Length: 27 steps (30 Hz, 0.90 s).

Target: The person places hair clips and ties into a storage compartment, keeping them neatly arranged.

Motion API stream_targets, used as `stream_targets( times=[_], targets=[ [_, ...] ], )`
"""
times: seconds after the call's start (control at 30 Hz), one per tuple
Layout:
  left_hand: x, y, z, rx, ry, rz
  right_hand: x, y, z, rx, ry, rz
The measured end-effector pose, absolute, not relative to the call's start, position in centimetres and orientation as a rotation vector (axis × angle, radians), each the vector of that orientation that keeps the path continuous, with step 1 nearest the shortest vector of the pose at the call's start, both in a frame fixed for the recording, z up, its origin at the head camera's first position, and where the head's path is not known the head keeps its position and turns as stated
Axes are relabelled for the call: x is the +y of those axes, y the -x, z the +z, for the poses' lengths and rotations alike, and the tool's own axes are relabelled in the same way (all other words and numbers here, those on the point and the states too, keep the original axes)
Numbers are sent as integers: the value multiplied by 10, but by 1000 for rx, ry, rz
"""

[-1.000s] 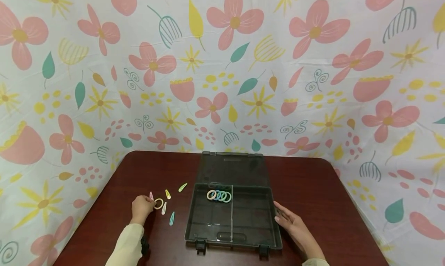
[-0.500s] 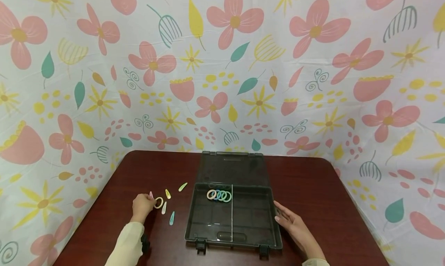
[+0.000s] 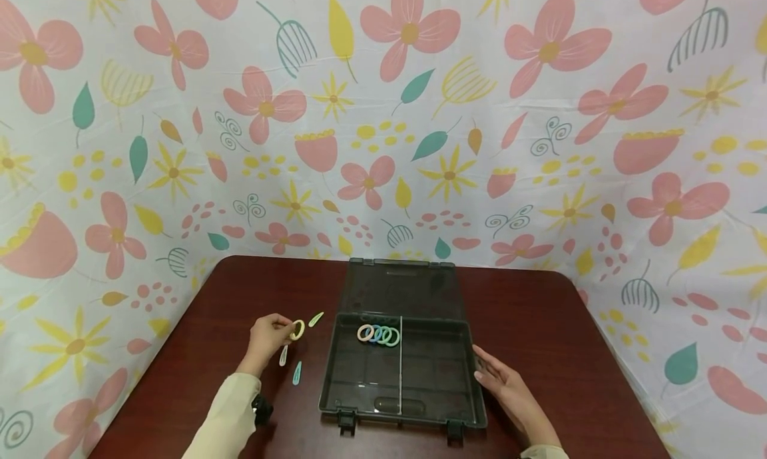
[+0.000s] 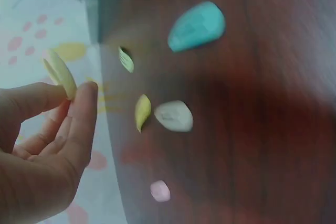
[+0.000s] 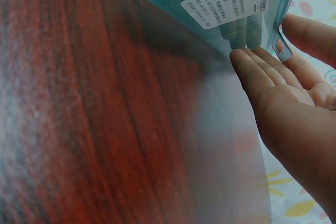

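My left hand (image 3: pixel 268 339) pinches a pale yellow hair tie (image 3: pixel 297 330) between thumb and fingers, raised over the table left of the box. Around it lie snap hair clips: a light green clip (image 3: pixel 315 319), a white clip (image 3: pixel 283 356) and a teal clip (image 3: pixel 296 373). A yellow clip (image 4: pixel 143 113) and a pink clip (image 4: pixel 160 191) show in the left wrist view; the hand covers them in the head view. Straight fingers of my right hand (image 3: pixel 509 392) touch the right side of the dark see-through box (image 3: pixel 440 419). Several overlapping pastel hair ties (image 3: pixel 365 334) lie in its left compartment.
The box's lid (image 3: pixel 401 292) is folded back toward the patterned cloth (image 3: pixel 383 112). A thin divider (image 3: pixel 401 359) splits the box in two, and two latches stick out in front. Beneath everything is a dark red wooden table (image 3: pixel 527 312). A printed label (image 5: pixel 228 1) is on the box.
My left hand has lifted the yellow hair tie and carried it right and slightly away, toward the box. The right hand stays at the box's side.
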<state>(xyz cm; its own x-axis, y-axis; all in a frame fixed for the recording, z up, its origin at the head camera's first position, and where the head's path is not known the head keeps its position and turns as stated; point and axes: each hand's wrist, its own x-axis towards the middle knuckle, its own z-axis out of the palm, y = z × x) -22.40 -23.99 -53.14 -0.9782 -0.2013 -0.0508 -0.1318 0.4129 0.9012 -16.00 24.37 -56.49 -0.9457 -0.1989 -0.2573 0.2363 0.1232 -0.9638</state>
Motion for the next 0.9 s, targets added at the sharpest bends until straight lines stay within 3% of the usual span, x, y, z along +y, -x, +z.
stream_targets(
  times=[0.37,0.9],
  targets=[
    [-200,241,-516,-2338,-269,-2131,244,161,-566,2062,-20,-1910],
    [-151,255,-525,-2523,-102,-2060,243,161,-565,2065,-45,-1891]
  ],
)
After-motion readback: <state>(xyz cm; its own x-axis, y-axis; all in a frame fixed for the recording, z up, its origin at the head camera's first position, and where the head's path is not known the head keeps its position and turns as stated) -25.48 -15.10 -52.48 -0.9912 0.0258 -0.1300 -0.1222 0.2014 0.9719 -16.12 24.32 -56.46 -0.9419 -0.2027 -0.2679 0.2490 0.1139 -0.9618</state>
